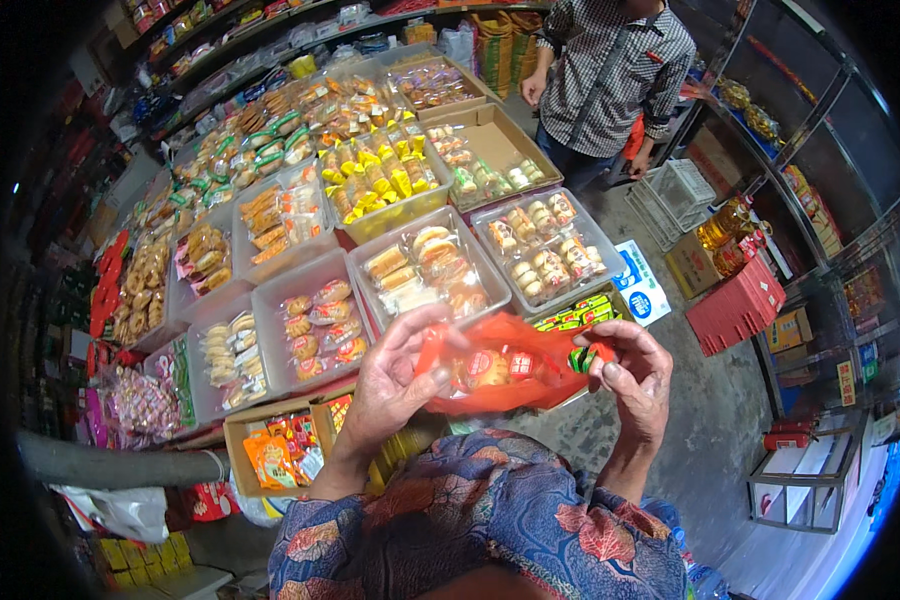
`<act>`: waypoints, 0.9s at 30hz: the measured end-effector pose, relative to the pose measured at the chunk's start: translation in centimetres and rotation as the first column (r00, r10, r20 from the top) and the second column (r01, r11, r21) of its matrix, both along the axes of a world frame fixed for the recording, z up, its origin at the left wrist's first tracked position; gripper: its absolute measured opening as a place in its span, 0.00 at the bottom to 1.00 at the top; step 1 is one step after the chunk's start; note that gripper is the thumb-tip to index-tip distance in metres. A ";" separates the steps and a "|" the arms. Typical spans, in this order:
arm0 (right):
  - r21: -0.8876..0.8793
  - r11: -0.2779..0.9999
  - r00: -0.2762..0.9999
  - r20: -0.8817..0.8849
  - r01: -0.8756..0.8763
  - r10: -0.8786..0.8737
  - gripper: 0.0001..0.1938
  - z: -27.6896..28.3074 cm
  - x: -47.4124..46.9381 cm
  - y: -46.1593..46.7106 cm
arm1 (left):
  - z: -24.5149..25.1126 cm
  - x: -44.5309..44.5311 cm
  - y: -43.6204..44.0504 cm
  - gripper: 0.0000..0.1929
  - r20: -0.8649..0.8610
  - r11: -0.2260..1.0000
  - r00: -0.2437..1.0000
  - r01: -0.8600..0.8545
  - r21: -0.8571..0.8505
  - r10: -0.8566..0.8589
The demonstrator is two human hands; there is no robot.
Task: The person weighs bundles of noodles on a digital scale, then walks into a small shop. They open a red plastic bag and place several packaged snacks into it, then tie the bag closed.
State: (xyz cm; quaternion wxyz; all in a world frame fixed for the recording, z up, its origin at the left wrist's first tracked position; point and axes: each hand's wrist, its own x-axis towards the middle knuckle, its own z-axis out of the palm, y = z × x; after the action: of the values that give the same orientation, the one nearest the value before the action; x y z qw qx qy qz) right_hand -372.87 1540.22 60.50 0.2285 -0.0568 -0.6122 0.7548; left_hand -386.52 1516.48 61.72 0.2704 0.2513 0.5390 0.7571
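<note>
Between my two hands a thin red plastic bag (450,397) is stretched with its mouth facing up. My left hand (397,375) pinches the bag's left edge between thumb and fingers. At the opposite edge, my right hand (634,375) grips the bag together with a small green and black wrapped snack (581,358). Inside the bag lie packaged buns (487,367), seen through the opening in clear wrappers with red print. Just beyond the bag is a clear plastic bin (364,259) of wrapped bread, with a box of green-wrapped snacks (581,311) beside it.
Several bins of wrapped pastries spread ahead and left, including yellow-wrapped ones (379,169). A person (615,82) in a checked shirt stands beyond the table, holding something red. To the right are a pink box (735,304), oil bottles (724,221) and metal shelving (817,127).
</note>
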 end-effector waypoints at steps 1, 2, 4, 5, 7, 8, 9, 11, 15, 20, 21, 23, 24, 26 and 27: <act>0.013 1.000 1.000 0.003 0.011 -0.011 0.22 0.0 0.4 0.4 | 0.3 0.5 0.3 0.35 -0.022 1.000 0.999 -0.030 0.007 0.030; 0.015 1.000 1.000 0.002 0.009 -0.009 0.22 0.2 0.7 0.9 | 0.8 1.0 0.3 0.36 -0.031 0.998 0.999 -0.043 -0.051 0.042; 0.041 0.999 0.999 0.007 0.035 -0.035 0.22 0.6 2.1 1.7 | 0.8 2.5 1.7 0.36 -0.046 0.997 0.996 -0.079 -0.022 0.078; 0.058 0.998 0.999 0.019 0.039 -0.040 0.21 0.9 3.2 2.0 | 0.9 3.3 2.2 0.35 -0.049 0.996 0.996 -0.080 -0.029 0.078; 0.090 0.996 0.998 0.049 0.025 -0.030 0.21 1.2 4.9 2.5 | 0.6 4.6 2.7 0.33 -0.056 0.995 0.994 -0.093 -0.048 0.090; 0.100 0.994 0.997 0.057 0.046 -0.052 0.21 1.1 5.8 2.6 | 0.4 5.3 2.9 0.32 -0.057 0.994 0.994 -0.096 -0.059 0.093; 0.098 0.995 0.998 0.044 0.034 -0.038 0.21 1.0 6.8 2.9 | 0.2 6.0 3.1 0.31 -0.055 0.993 0.994 -0.097 -0.064 0.094; 0.094 0.996 1.000 0.018 0.007 -0.009 0.21 0.6 8.7 3.3 | 0.0 7.2 3.6 0.28 -0.043 0.991 0.992 -0.117 -0.065 0.115; 0.176 0.984 0.999 -0.049 0.001 0.008 0.21 0.5 11.2 4.9 | -0.4 9.1 3.7 0.17 -0.015 0.993 0.998 -0.065 -0.098 0.064; 0.023 0.999 1.000 -0.008 0.027 -0.027 0.16 0.3 13.5 6.0 | -0.8 11.6 3.6 0.08 -0.111 0.989 0.992 -0.073 -0.129 0.059; -0.003 1.000 1.000 0.001 0.026 -0.026 0.16 0.1 14.0 6.3 | -1.0 12.0 3.6 0.08 -0.090 0.993 0.994 -0.065 -0.096 0.056; 0.024 0.999 0.999 -0.037 0.031 -0.030 0.17 0.5 14.8 6.6 | -0.3 13.1 3.7 0.08 -0.007 0.994 0.998 -0.058 -0.091 0.057; 0.068 0.997 0.997 -0.068 0.048 -0.043 0.17 -0.4 14.7 7.2 | -0.4 13.4 4.1 0.07 0.035 0.993 0.998 -0.055 -0.101 0.059; 0.034 0.998 0.999 -0.006 0.044 -0.044 0.17 -0.5 14.7 7.6 | -0.1 14.0 5.1 0.11 0.110 0.983 0.984 -0.124 -0.135 0.139; 0.018 0.999 0.999 0.023 0.031 -0.032 0.17 -0.6 14.4 7.5 | 0.1 14.2 5.0 0.13 0.144 0.974 0.971 -0.168 -0.152 0.191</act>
State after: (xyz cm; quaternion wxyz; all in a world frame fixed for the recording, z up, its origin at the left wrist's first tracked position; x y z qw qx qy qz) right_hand -358.48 1547.77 59.92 0.2336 -0.0732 -0.6205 0.7450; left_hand -372.31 1521.49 61.86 0.2593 0.1212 0.5878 0.7567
